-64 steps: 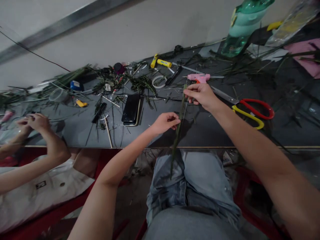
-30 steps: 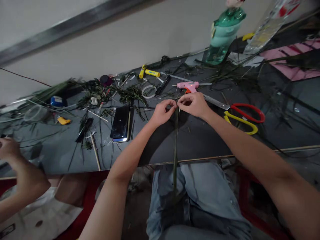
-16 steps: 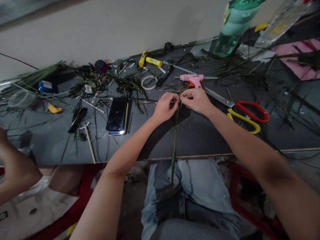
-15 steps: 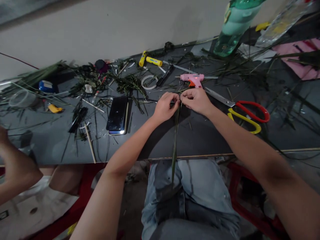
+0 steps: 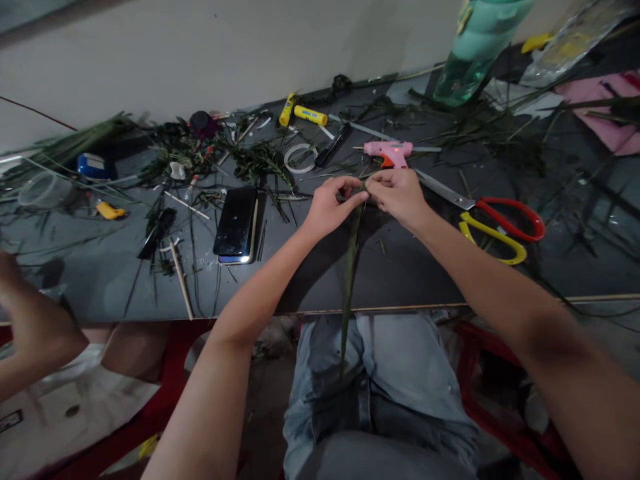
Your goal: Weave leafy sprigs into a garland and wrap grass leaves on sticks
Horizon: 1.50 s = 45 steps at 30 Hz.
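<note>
My left hand (image 5: pixel 333 203) pinches a long green leaf strip (image 5: pixel 350 273) near its upper end. The strip hangs down past the table edge over my lap. My right hand (image 5: pixel 397 193) meets the left one fingertip to fingertip and is closed on the same end of the leaf strip. What lies right between the fingertips is small and partly hidden. Just beyond the right hand sits a pink glue gun (image 5: pixel 389 152) with an orange trigger. Scissors (image 5: pixel 480 213) with one red and one yellow handle lie to the right of that hand.
Left of my hands lie stacked phones (image 5: pixel 236 223), a wooden stick (image 5: pixel 181 280) and cut leaves (image 5: pixel 260 160). Behind are yellow glue sticks (image 5: pixel 310 115) and a tape ring (image 5: pixel 300 159). A green bottle (image 5: pixel 470 60) stands back right. Another person's arm (image 5: pixel 35 327) is at far left.
My left thumb has straightened along the leaf strip, and the fingers of both hands have shifted slightly at its upper end. The view has moved a little; the table things stay put.
</note>
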Each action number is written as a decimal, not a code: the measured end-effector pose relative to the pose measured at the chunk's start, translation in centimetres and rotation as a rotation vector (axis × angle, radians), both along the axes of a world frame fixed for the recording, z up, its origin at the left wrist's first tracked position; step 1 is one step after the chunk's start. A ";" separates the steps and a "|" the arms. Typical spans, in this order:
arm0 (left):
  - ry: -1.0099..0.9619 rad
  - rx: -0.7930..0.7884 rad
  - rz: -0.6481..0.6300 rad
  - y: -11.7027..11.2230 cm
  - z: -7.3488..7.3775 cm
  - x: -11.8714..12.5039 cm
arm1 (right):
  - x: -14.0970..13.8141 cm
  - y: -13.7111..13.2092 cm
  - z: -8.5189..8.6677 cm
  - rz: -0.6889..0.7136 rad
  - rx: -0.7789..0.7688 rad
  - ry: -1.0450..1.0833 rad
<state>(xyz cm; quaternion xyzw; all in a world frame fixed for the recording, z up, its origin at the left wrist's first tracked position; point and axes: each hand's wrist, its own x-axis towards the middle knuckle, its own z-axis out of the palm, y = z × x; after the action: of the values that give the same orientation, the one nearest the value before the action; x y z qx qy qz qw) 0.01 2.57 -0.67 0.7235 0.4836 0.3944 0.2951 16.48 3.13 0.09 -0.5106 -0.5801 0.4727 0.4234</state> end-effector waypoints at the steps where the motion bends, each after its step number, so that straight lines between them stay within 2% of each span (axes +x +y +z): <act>1: -0.009 -0.033 0.000 0.0 0.0 0.1 | 0.0 -0.1 0.0 0.000 -0.003 -0.004; 9: -0.044 -0.017 0.118 -0.7 0.0 0.5 | -0.2 -0.2 0.1 0.000 -0.004 -0.046; 15: -0.038 -0.013 0.096 -0.9 0.0 0.7 | 0.0 -0.1 -0.1 0.004 0.039 -0.086; 20: 0.082 0.140 0.033 -1.2 0.5 0.5 | -0.2 -0.1 0.2 -0.032 -0.018 -0.033; 24: 0.108 0.324 -0.070 -0.6 -0.4 -0.3 | -0.5 -0.5 1.0 -0.029 -0.115 0.060; 28: 0.107 0.525 -0.093 0.0 -1.5 -0.7 | -0.9 -1.1 2.0 -0.060 -0.217 0.171; 31: 0.089 0.575 -0.098 0.0 -1.4 -0.7 | -1.0 -1.4 2.6 -0.074 -0.262 0.235; 35: -0.010 0.451 -0.062 -0.2 -0.6 -0.8 | -0.6 -1.3 2.5 -0.053 -0.240 0.298; 39: -0.245 0.166 -0.023 0.4 -0.8 -0.9 | -0.2 -1.1 1.7 0.113 -0.167 0.261; 42: -0.388 -0.031 -0.067 1.1 -1.5 -0.9 | -0.1 -0.9 1.1 0.141 -0.106 0.218; 45: -0.406 -0.165 -0.136 1.4 -1.8 -1.2 | 0.0 -0.5 0.7 0.100 -0.069 0.197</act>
<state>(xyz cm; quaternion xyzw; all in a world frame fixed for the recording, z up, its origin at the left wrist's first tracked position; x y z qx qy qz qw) -1.21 4.01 -2.47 0.6339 0.3950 0.4701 0.4703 16.50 2.66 0.76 -0.4463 -0.5440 0.5608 0.4364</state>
